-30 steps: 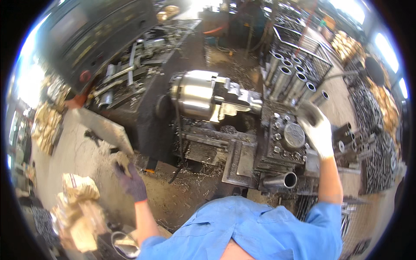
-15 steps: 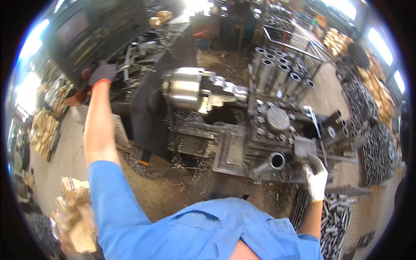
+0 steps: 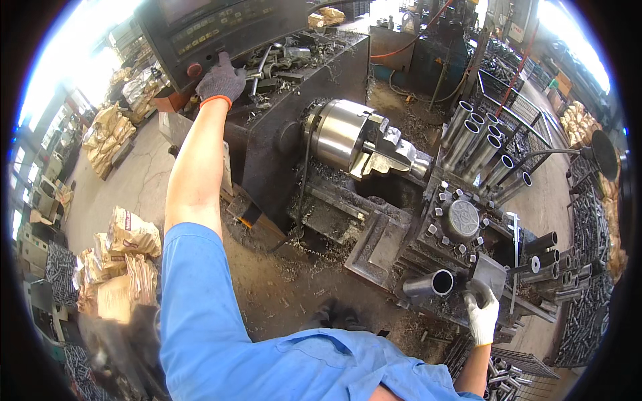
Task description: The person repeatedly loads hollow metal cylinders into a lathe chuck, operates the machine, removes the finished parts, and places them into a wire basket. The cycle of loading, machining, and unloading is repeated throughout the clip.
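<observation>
My left hand, in a dark grey glove with an orange cuff, reaches up to the control panel of a lathe. Its index finger is stretched out against the panel, beside a red round button, and it holds nothing I can see. In a white glove, my right hand is at the near edge of a grey metal block by the tool post. Its fingers curl inward; what they grip, if anything, is hidden. A short steel tube lies just left of that hand. The chuck has stepped jaws.
Several steel tubes stand upright behind the tool post, and more lie at its right. A caliper lies there too. Metal pieces litter the headstock top. Paper sacks stand at the left. Metal shavings cover the floor.
The view has swung so that the machine appears farther right and lower. My left hand stays at the panel, its index finger now clearer. My right hand remains by the grey block.
</observation>
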Action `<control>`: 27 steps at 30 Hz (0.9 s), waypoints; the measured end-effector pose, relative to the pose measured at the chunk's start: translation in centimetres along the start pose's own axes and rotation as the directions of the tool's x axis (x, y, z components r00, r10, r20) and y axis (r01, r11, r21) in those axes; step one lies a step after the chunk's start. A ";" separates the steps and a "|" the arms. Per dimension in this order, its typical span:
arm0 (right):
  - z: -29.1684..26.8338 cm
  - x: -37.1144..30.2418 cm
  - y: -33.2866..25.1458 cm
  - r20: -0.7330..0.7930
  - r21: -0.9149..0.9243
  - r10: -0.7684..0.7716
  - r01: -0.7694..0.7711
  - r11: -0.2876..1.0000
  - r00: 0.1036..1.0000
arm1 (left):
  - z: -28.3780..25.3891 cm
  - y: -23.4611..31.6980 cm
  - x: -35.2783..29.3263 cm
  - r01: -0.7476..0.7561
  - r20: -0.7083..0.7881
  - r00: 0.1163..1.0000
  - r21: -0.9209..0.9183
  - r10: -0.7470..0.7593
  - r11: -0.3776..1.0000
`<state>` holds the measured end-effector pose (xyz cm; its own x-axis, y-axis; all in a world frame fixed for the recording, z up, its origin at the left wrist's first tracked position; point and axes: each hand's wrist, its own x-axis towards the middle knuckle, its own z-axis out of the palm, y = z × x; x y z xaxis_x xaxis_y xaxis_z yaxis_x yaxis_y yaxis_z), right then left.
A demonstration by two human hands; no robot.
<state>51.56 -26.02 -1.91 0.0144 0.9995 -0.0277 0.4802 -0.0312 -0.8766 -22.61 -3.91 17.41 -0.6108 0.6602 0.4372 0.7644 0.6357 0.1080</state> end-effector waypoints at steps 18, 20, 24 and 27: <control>4.9 1.1 -3.0 0.359 0.133 -0.103 0.058 0.989 0.928 | 7.6 -2.4 -49.4 0.142 0.605 0.703 -0.634 0.374 0.760; 6.6 2.1 -3.3 0.464 0.153 -0.161 0.101 0.983 0.871 | 8.4 -5.8 -57.3 0.272 0.797 0.545 -0.463 0.262 0.844; 10.3 1.2 -5.6 0.341 -0.151 -0.205 0.269 0.951 0.917 | 6.3 -10.8 -66.7 0.497 0.902 0.422 -0.311 0.088 0.810; 15.4 -2.5 -7.9 0.491 0.070 -0.287 0.292 0.954 0.822 | 3.8 -13.9 -70.6 0.506 0.869 0.494 -0.300 0.013 0.809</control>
<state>34.20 -28.27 -2.36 -0.5568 0.8306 -0.0071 0.4014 0.2615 -0.8778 9.13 -57.82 -18.30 -0.4711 0.6823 -0.5590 0.3714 0.7283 0.5759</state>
